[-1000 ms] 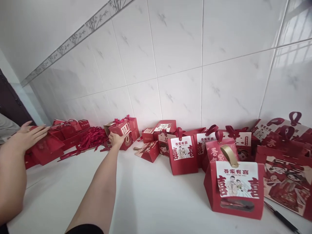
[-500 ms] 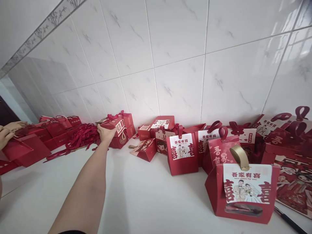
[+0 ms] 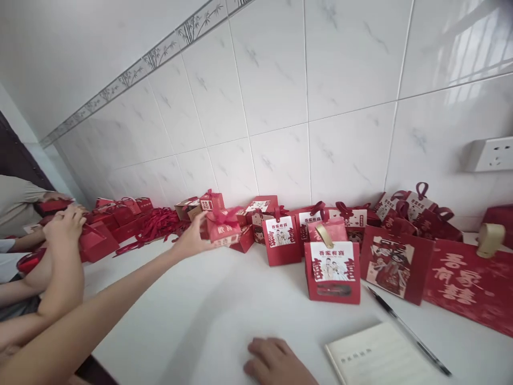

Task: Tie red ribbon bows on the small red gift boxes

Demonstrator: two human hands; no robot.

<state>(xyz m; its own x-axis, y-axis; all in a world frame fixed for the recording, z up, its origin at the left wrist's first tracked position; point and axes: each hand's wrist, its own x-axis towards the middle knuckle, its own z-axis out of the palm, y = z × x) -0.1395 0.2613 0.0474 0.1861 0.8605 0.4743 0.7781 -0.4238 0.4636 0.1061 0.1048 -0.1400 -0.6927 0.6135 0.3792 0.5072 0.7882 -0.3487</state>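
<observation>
My left hand [image 3: 193, 236] reaches across the white table and grips a small red gift box [image 3: 223, 230] with a ribbon bow on top. The box is held up in front of other red boxes by the wall. My right hand [image 3: 276, 362] rests on the table near the bottom edge, fingers loosely apart, with nothing in it. To its right lies an open-looking notepad [image 3: 377, 355], with a black pen [image 3: 412, 334] beyond it. A red bag with a couple printed on a white label [image 3: 334, 264] stands nearest in the row.
Another person's hands [image 3: 66, 222] handle red boxes at the far left. A heap of red ribbons [image 3: 157, 224] lies beside them. More gift bags [image 3: 396, 262] line the tiled wall on the right, below a power socket [image 3: 494, 154].
My left hand has brought a ribboned box away from the wall, toward me. My right hand has come into view. The view has turned and pulled back, showing the notepad and more bags.
</observation>
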